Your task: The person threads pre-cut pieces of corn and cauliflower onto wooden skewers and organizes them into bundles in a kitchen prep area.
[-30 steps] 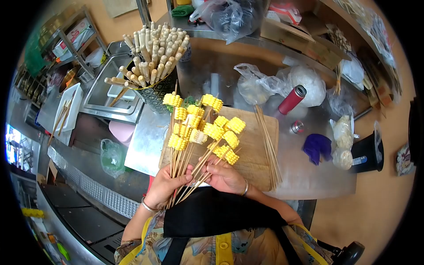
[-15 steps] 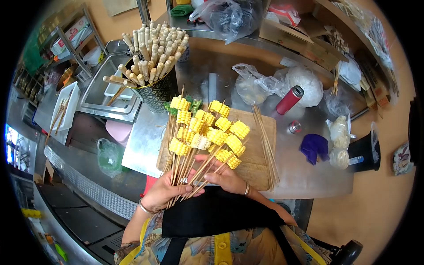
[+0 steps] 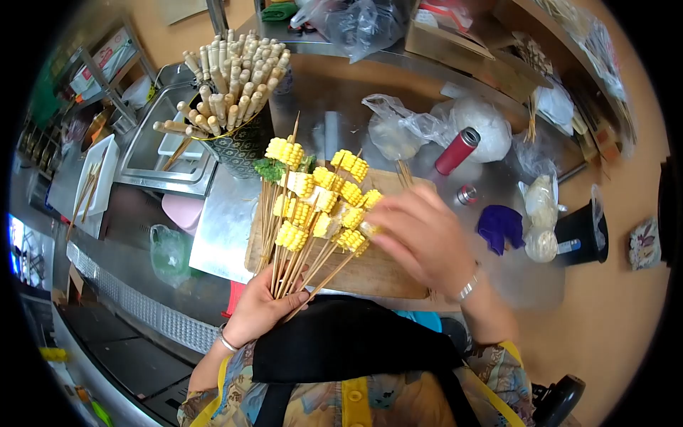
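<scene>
I have the left hand (image 3: 257,307) closed around the sticks (image 3: 290,272) of the corn skewers (image 3: 292,236); their corn pieces (image 3: 299,184) fan out over the cutting board (image 3: 398,274). The right hand (image 3: 427,238) is blurred at the bundle's right edge; I cannot tell whether it grips any corn.

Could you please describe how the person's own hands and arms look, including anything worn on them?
Both the left hand and the right hand are without gloves. A thin silvery bangle circles the left wrist; a silvery band circles the right. The forearms are bare below patterned, multicoloured sleeves with yellow trim.
</scene>
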Tool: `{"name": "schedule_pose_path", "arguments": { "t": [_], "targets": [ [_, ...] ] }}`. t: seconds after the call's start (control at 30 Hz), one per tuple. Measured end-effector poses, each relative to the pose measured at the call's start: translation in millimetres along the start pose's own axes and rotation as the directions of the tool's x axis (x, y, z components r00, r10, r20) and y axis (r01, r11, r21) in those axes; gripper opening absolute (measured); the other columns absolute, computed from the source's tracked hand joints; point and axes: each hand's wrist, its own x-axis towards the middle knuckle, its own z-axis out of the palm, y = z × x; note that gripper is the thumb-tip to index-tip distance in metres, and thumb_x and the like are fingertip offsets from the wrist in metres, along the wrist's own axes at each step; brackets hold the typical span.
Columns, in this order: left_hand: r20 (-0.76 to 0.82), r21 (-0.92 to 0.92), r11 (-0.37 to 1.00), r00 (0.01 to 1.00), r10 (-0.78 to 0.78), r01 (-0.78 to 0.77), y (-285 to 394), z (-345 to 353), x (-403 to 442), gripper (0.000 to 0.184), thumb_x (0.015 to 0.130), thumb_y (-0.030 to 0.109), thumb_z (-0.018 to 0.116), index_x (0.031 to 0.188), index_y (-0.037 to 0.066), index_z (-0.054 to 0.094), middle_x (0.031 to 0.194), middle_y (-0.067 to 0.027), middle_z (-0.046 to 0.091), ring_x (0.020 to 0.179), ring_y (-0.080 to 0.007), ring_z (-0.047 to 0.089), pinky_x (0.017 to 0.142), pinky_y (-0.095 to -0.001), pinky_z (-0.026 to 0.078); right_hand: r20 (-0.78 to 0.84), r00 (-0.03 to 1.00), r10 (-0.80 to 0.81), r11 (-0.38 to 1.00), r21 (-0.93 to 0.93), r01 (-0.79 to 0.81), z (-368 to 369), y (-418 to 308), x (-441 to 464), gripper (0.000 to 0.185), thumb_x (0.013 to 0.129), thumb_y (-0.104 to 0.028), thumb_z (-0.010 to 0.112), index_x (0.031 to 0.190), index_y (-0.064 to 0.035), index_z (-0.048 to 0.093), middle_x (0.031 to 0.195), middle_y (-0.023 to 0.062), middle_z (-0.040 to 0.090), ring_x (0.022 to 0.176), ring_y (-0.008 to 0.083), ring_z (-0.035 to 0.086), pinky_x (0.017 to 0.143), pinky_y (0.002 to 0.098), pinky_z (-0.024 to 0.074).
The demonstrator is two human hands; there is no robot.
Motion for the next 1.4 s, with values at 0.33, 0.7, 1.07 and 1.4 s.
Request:
{"name": "schedule_pose_path", "arguments": {
  "t": [0.33, 0.7, 1.07, 1.4],
  "targets": [
    [0.017, 0.006, 0.999, 0.998, 0.053, -0.053, -14, -1, -5, 0.037, 0.084, 0.003, 0.062, 0.119, 0.0, 0.048, 0.096, -0.0012, 0.057, 0.089, -0.0099, 0.057, 0.074, -0.0222, 0.049, 0.472, 0.881, 0.033, 0.997, 0.05, -0.064, 29, 31, 28, 0.032, 0.073, -0.018, 0.069, 0.098, -0.0045, 0.056, 0.091, 0.0107, 0.058, 0.091, 0.0284, 0.052, 0.08, 0.0376, 0.044],
    [0.115, -0.073, 0.997, 0.993, 0.004, 0.005, -18, -2, -10, 0.035, 0.087, 0.008, 0.062, 0.119, 0.0, 0.05, 0.096, 0.0014, 0.057, 0.089, -0.0072, 0.056, 0.079, -0.0218, 0.048, 0.138, 0.853, -0.503, 0.854, -0.075, 0.516, 15, 9, -2, 0.016, 0.07, -0.014, 0.057, 0.083, -0.0054, 0.053, 0.084, 0.0079, 0.052, 0.079, 0.0218, 0.053, 0.074, 0.0334, 0.0451],
    [0.155, -0.099, 0.994, 0.988, -0.021, 0.037, -15, 5, -13, 0.03, 0.088, 0.017, 0.063, 0.11, 0.001, 0.051, 0.096, 0.0012, 0.056, 0.089, -0.0054, 0.051, 0.08, -0.02, 0.043, 0.33, 0.866, -0.374, 0.902, -0.088, 0.423, -27, -31, 1, 0.021, 0.073, -0.018, 0.059, 0.089, -0.0051, 0.055, 0.076, 0.0047, 0.051, 0.075, 0.02, 0.052, 0.066, 0.0304, 0.0428],
    [0.085, -0.054, 0.998, 0.996, -0.022, 0.026, -29, -5, -11, 0.027, 0.086, 0.019, 0.064, 0.102, 0.003, 0.052, 0.092, -0.0004, 0.057, 0.083, -0.0071, 0.054, 0.075, -0.0213, 0.044, 0.527, 0.802, 0.283, 0.446, 0.668, -0.596, 5, 9, -24, 0.044, 0.079, -0.013, 0.069, 0.115, -0.0018, 0.047, 0.089, 0.0043, 0.058, 0.08, 0.0113, 0.057, 0.07, 0.0241, 0.0463]
  ]
}}
